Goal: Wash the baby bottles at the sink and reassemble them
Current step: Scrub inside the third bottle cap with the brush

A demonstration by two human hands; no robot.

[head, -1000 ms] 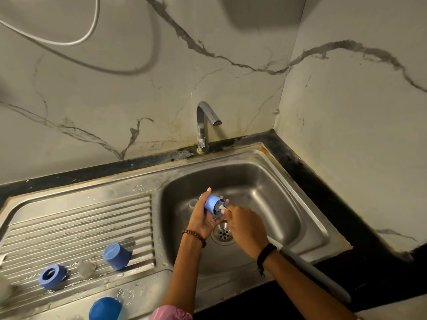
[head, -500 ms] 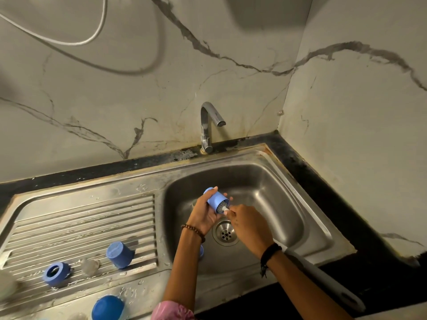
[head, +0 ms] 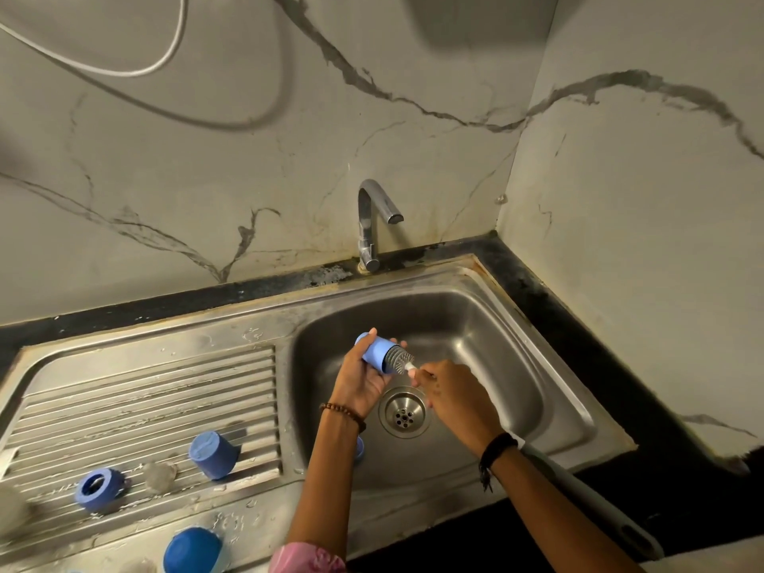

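Left hand (head: 359, 376) gripping blue bottle part (head: 377, 354) over sink basin (head: 496, 366) at frame centre, right hand (head: 450, 392) pinching brush (head: 400, 363) in its mouth; wet grip risks dropping it toward drain (head: 404, 412).

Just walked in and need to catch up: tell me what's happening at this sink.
A person is scrubbing a baby-bottle part over the sink basin. The left hand holds a blue cap, and the right hand works a brush into its open end. The tap shows no water running. More parts wait on the drainboard: another blue cap, a blue ring and a clear teat.
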